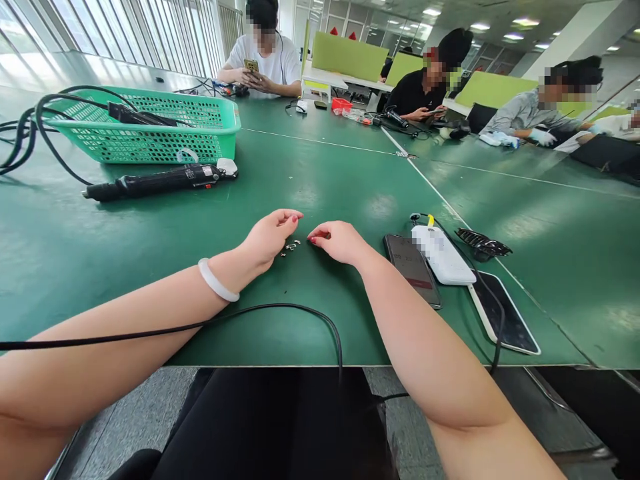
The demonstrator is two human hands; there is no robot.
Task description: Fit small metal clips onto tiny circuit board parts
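Small shiny metal pieces (pixel 291 247) lie in a loose cluster on the green table (pixel 280 340), between my two hands. My left hand (pixel 269 239), with a white bangle on its wrist, is at the left edge of the cluster; its thumb is drawn in against the curled fingers. Just right of the pieces is my right hand (pixel 341 241), thumb and fingertips brought together in a pinch low over the tabletop. Anything between the fingertips of either hand is too small or hidden to make out.
Left, a black electric screwdriver (pixel 160 181) lies before a green basket (pixel 165 127) with cables. A black cable (pixel 280 307) crosses my left forearm. Right are a dark phone (pixel 413 270), a white power bank (pixel 443 257) and a white-edged phone (pixel 505 313). Several people sit across.
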